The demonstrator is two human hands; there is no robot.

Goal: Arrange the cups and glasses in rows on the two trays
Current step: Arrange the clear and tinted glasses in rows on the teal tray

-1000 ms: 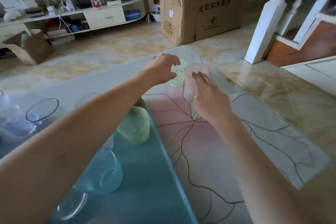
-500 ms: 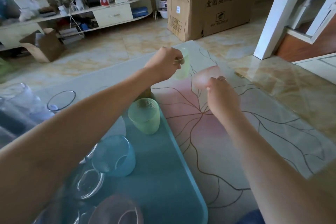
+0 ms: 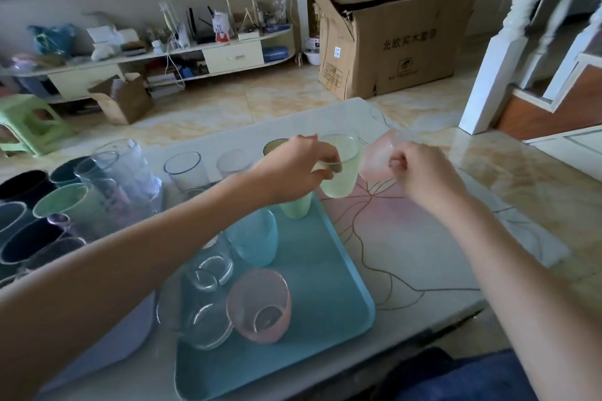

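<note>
My left hand (image 3: 293, 169) grips a pale green frosted glass (image 3: 342, 172) by its rim, lifted above the far right corner of the teal tray (image 3: 325, 286). My right hand (image 3: 420, 176) holds a pink frosted glass (image 3: 374, 161), tilted, just right of the green one. On the teal tray stand a green cup (image 3: 296, 207), a blue glass (image 3: 257, 238), a pink glass (image 3: 260, 306) and clear glasses (image 3: 205, 296). A lilac tray (image 3: 107, 348) lies at the left under my forearm.
Several dark, green and clear cups (image 3: 65, 202) crowd the table's left side, with clear glasses (image 3: 185, 169) behind the tray. The glass-topped table (image 3: 423, 238) has a line pattern to the right. A cardboard box (image 3: 391, 42) and shelf stand on the floor beyond.
Both hands have lifted their glasses off the table's far part and drawn them nearer, toward the teal tray. The camera has tipped back, showing more of the trays and cups.
</note>
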